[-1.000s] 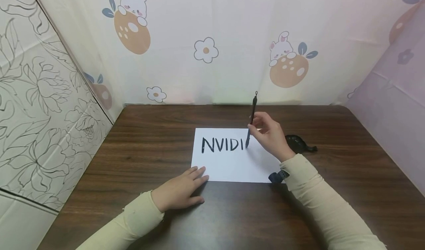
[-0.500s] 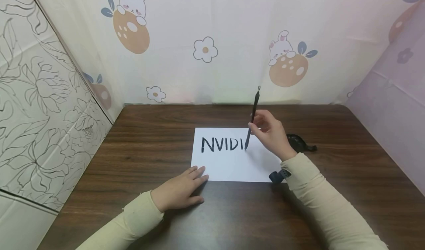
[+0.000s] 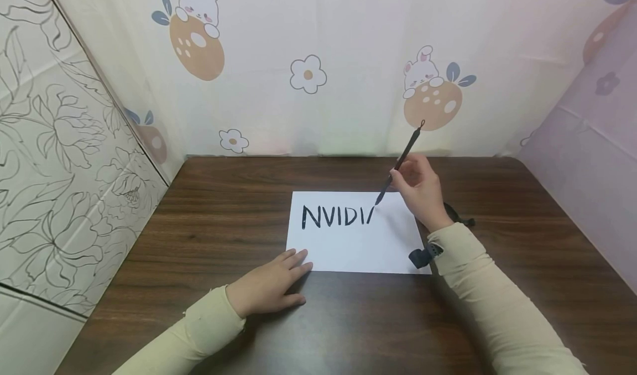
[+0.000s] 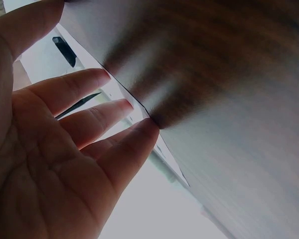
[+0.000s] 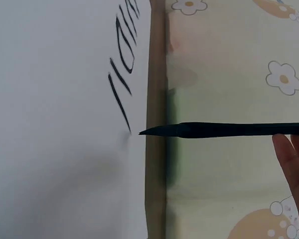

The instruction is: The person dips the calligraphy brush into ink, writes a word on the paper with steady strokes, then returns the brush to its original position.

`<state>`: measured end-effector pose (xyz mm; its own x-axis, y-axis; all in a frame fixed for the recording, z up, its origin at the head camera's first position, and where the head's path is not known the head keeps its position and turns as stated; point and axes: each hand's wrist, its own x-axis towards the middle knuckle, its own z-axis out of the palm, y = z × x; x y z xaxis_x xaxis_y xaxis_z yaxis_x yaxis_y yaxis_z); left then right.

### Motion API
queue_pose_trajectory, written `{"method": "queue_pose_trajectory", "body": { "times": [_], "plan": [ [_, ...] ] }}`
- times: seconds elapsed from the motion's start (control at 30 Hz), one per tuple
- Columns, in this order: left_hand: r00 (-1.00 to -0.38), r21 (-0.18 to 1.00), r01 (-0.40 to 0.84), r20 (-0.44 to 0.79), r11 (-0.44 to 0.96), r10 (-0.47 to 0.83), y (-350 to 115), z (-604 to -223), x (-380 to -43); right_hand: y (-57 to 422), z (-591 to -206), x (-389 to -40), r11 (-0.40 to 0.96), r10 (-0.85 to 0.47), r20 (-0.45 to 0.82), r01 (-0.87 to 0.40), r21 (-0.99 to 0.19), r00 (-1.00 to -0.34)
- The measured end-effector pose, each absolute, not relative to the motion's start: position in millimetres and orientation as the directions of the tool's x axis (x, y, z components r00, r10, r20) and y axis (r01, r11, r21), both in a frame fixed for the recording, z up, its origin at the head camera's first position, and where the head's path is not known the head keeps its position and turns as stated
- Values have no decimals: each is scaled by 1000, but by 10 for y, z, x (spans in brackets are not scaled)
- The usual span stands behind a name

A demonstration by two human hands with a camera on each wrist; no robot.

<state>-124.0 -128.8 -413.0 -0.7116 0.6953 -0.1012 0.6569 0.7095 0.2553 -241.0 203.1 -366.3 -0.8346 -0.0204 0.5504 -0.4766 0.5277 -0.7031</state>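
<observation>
My right hand [image 3: 420, 189] pinches a dark writing brush [image 3: 407, 148] between thumb and fingers, its handle leaning up to the right. In the right wrist view the brush tip [image 5: 148, 131] is just off the top of a slanted black stroke [image 5: 119, 102]. A white sheet of paper [image 3: 348, 248] bears the letters NVIDI in black, followed by that slanted stroke. My left hand [image 3: 266, 286] lies with spread fingers at the paper's lower left corner, fingertips on the sheet and thumb on the table. The left wrist view shows these fingers [image 4: 122, 149] nearly straight, holding nothing.
A black dish with a short handle [image 3: 468, 222] stands on the brown wooden table [image 3: 224, 214], right of the paper and partly hidden by my right hand. A dark wrist camera [image 3: 422, 256] hangs over the sheet's lower right. Patterned curtains [image 3: 348, 43] rise behind the table.
The brush has moved up and right from the stroke's lower end, and its handle tilts further right. A slanted stroke now shows after the last I. My left hand stays put.
</observation>
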Motion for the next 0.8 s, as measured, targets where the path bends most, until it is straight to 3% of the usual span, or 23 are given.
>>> {"method": "queue_pose_trajectory", "body": {
  "times": [0.8],
  "plan": [
    [-715, 260, 650, -109, 714, 691, -1292, -4123, -1238, 2059, -3812, -2416, 572, -19, 528, -443, -690, -849]
  ]
}}
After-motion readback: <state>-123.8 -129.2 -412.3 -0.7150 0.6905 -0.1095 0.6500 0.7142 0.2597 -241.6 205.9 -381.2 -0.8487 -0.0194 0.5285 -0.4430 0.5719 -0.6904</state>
